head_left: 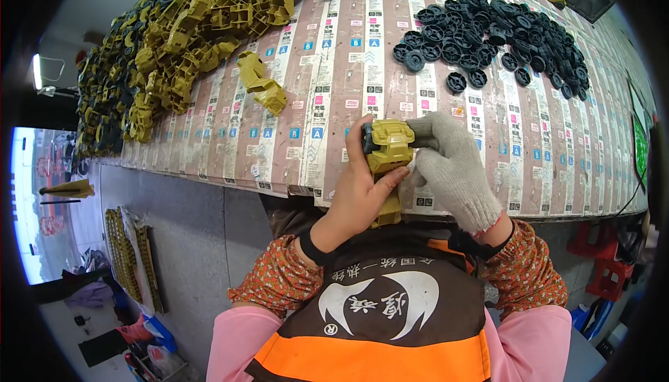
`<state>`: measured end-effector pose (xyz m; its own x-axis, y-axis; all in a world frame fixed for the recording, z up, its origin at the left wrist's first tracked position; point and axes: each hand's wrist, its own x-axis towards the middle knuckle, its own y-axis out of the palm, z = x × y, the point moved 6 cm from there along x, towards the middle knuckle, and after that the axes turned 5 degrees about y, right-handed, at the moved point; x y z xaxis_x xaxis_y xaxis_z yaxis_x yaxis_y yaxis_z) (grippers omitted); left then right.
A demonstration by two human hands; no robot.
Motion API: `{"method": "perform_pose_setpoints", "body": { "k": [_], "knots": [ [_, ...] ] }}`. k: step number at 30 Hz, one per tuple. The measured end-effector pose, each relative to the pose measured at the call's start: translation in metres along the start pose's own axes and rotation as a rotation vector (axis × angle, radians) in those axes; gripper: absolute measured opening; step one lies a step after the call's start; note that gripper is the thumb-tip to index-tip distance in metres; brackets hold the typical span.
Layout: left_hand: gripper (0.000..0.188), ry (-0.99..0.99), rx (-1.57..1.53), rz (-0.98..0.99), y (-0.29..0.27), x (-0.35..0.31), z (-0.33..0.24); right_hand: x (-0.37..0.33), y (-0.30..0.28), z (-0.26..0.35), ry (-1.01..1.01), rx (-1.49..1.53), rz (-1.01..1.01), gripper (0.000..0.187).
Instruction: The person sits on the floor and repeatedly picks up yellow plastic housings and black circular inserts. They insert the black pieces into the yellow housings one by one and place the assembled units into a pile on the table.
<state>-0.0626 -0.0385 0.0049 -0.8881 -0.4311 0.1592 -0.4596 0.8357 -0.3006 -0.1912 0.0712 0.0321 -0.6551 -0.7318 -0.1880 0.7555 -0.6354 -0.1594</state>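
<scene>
My bare left hand is closed around a yellow plastic toy vehicle body, keeping it just above the near edge of the table. A dark wheel shows on the toy's left side, beside my fingers. The yellow part extends down past my thumb toward the apron. My right hand, in a light grey knitted glove, is at the toy's right side. Its fingers are bent and pressed together against the toy; whatever is between them is hidden.
A loose yellow toy body lies left of centre. Behind it, a large heap of yellow bodies and dark parts covers the table's left side. Many black wheels are spread at the far right. Red stools stand below the right edge.
</scene>
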Motion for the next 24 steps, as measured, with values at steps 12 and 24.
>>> {"method": "perform_pose_setpoints", "body": {
  "k": [12,24],
  "knots": [
    [0.088,-0.015,-0.032,0.095,0.008,0.002,-0.002,-0.014,-0.008,0.012,0.063,0.025,0.003,0.034],
    [0.054,-0.353,-0.665,-0.105,-0.006,0.011,0.023,0.087,-0.078,0.01,-0.261,-1.229,-0.168,0.026]
  ]
}}
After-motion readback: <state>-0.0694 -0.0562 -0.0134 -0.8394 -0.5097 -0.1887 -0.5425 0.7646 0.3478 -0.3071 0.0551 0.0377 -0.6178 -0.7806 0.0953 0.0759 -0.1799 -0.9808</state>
